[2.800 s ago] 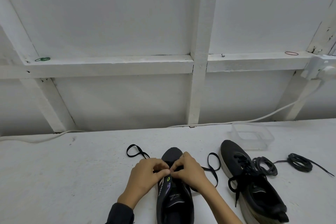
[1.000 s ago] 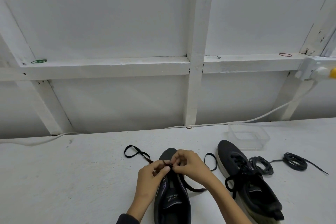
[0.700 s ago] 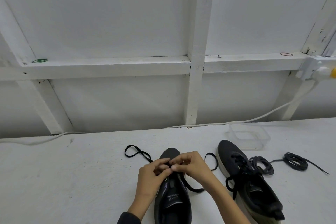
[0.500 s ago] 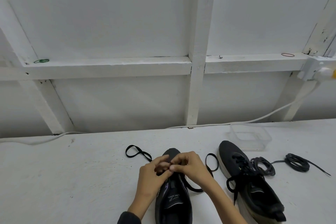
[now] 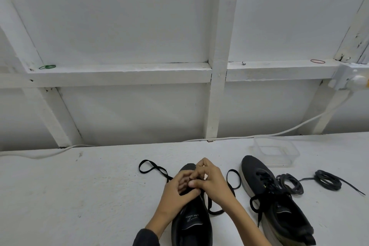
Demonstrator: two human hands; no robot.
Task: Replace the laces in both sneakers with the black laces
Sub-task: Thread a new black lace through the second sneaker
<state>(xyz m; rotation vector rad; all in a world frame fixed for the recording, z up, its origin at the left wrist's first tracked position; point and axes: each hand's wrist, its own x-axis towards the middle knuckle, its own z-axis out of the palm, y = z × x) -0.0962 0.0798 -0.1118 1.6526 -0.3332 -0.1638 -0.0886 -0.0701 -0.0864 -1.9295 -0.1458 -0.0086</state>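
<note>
A black sneaker lies toe-away in front of me on the white table. My left hand and my right hand meet over its eyelets, both pinching the flat black lace, which loops out to the left and to the right of the shoe. The eyelets themselves are hidden under my fingers. A second black sneaker, laced in black, lies to the right.
Two coiled dark laces lie right of the second sneaker. A clear plastic container stands behind it. A white cable runs along the wall's foot.
The lace loop on the right has shortened since the earliest frame. Both hands stay joined over the sneaker's eyelets, shifting only slightly toward the toe.
</note>
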